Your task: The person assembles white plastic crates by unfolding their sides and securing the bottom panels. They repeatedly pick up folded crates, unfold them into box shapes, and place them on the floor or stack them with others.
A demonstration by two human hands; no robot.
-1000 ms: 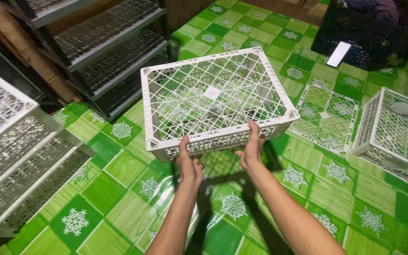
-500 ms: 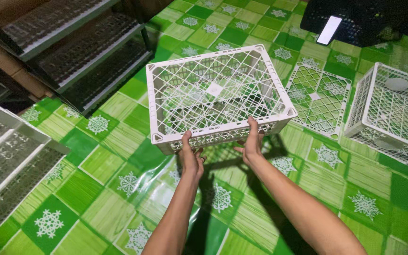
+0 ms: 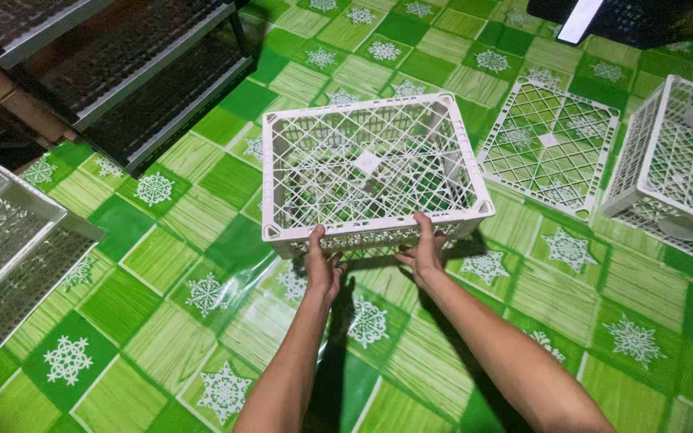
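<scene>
Both-handed: left hand (image 3: 324,269) and right hand (image 3: 420,255) clasp the near rim of the white lattice crate (image 3: 372,167) (open side up), over the green tiled floor (image 3: 162,265). Beyond the right hand's grip lie a flat lattice panel (image 3: 549,144) and another white crate (image 3: 675,172).

both hands (image 3: 374,261) grip white crate (image 3: 374,172) over green floor (image 3: 162,265).

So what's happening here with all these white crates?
A person grips a white lattice crate by its near rim, left hand and right hand side by side, over a green patterned floor. A flat lattice panel and another crate lie to the right, dark shelves at the upper left.
</scene>
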